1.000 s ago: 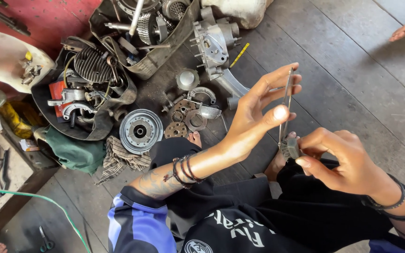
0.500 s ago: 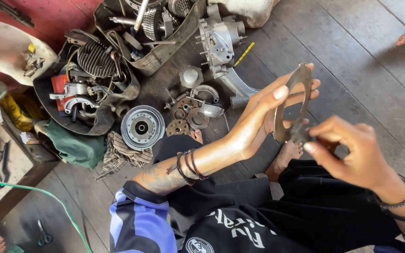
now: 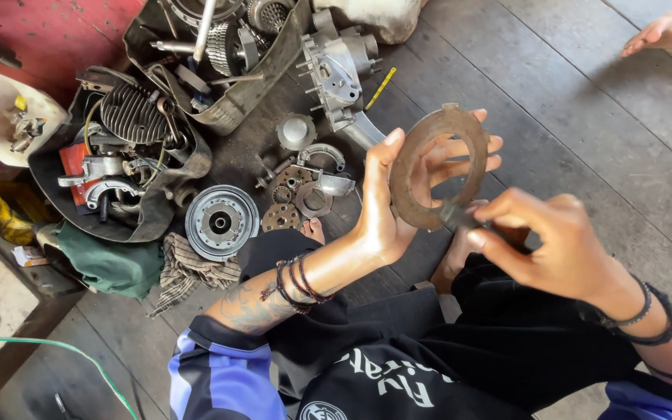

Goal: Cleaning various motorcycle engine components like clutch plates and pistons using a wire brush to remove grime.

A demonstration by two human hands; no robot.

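Left hand point(image 3: 398, 202) is holding a flat rusty metal ring point(image 3: 439, 167) upright above the lap, thumb on the near edge, fingers spread behind it and showing through the hole. Right hand point(image 3: 550, 245) is closing its grip, thumb and forefinger pinched, on a small dark tool point(image 3: 454, 215) that is touching the ring's lower edge; the tool is too small to tell its kind. Both wrists are wearing dark bands. On the plank floor point(image 3: 554, 117) beyond the ring: a round pulley wheel point(image 3: 222, 222), small gears point(image 3: 293, 194), a grey engine casing point(image 3: 336, 70), a black tray of parts point(image 3: 118, 155), a striped rag point(image 3: 192, 268). Another person's hand point(image 3: 666, 35) is resting on the floor at top right, well apart
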